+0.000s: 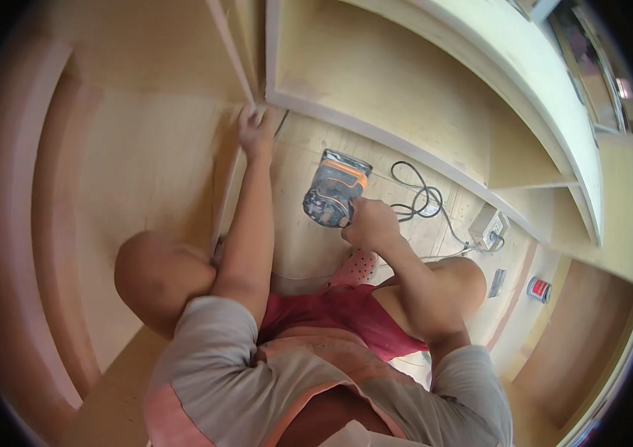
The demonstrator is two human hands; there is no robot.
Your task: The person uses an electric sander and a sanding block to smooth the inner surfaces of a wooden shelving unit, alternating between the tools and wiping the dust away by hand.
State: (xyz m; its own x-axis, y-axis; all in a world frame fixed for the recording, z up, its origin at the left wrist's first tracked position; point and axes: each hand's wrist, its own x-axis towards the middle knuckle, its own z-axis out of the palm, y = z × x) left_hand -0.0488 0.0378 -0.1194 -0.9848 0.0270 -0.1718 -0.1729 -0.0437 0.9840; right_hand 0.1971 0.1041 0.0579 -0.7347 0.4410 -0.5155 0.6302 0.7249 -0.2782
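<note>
My right hand (372, 223) grips the near right end of a dusty black and orange power sander (337, 186), low over the tiled floor. At the far left my left arm reaches out straight. My left hand (257, 132) is closed at the front edge of a wooden cabinet panel (231, 56), where a pale strip meets the corner. Part of those fingers is hidden, and the panel edge is the only thing I see in them.
A black cord (428, 195) loops on the floor beside a white socket box (487, 227). Pale wooden shelving (406, 74) curves round the far and right sides. A small red-labelled can (539, 290) stands at right. My bent knees and a pink dotted clog (355, 267) are close below the sander.
</note>
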